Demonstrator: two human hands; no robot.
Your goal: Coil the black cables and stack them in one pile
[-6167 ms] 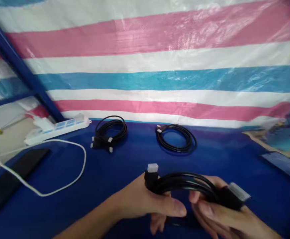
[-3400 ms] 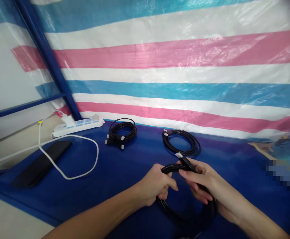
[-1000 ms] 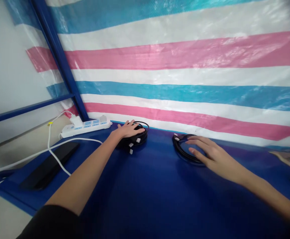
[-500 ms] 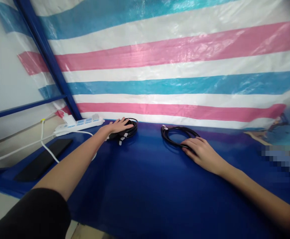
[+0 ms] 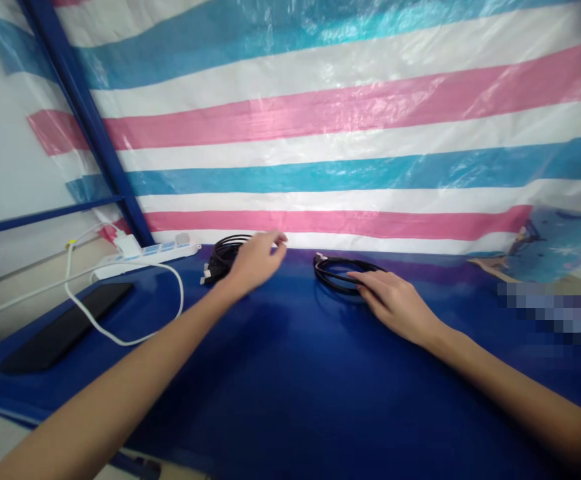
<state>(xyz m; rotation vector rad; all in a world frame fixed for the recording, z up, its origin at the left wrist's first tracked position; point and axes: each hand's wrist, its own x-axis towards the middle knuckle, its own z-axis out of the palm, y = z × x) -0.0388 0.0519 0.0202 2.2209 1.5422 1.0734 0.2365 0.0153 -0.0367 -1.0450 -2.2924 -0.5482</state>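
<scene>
On the blue tabletop [image 5: 290,373] lies a coiled black cable [image 5: 338,288] with a pale-tipped plug at its left end. My right hand [image 5: 395,303] has its fingers around the right side of this coil. A second bundle of black cables [image 5: 224,250], with pale connector tips at its front, lies farther left. My left hand [image 5: 260,260] is just right of that bundle and covers part of it. Its thumb and forefinger are bent with a gap between them, and nothing shows in it.
A white power strip [image 5: 163,252] with a plugged-in adapter stands at the back left. A white cord [image 5: 120,341] loops across the table beside a flat black object [image 5: 65,327]. Behind hangs a striped plastic sheet [image 5: 320,127]; a blue metal post [image 5: 85,120] rises at left.
My left hand has lifted off the cable bundle and moved right, turning with its fingers bent. The right hand remains at the single coil. The view has shifted slightly.
</scene>
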